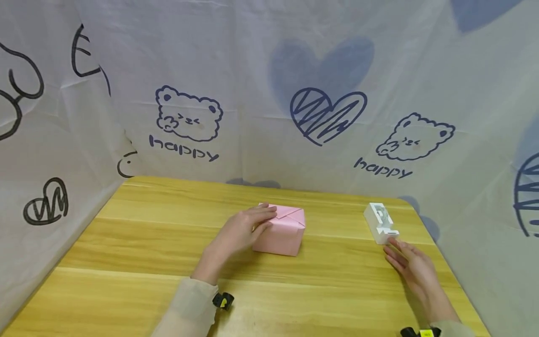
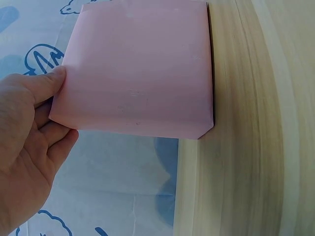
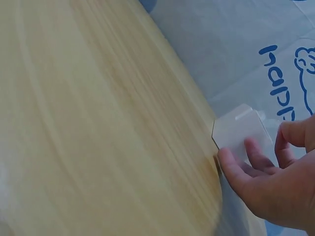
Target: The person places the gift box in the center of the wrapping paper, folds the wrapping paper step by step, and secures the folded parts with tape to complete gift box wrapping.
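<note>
A pink paper-wrapped box (image 1: 279,236) stands on the wooden table. My left hand (image 1: 242,229) holds its upper left corner, the fingers over the top and the thumb against the front face. In the left wrist view the thumb lies along one edge of the pink box (image 2: 138,69), with the other fingers partly hidden behind the corner. A small white box-shaped object (image 1: 372,224) with a cut-out top lies further right. My right hand (image 1: 417,271) has its fingertips at the near end of that object. In the right wrist view, loosely bent fingers of my right hand (image 3: 275,172) rest against its pale end face.
The wooden table (image 1: 168,262) has a rounded far right corner, close to the white object. A white cloth (image 1: 252,70) printed with hearts, bears and lettering hangs behind and at both sides. Black bands (image 1: 223,301) circle the wrists.
</note>
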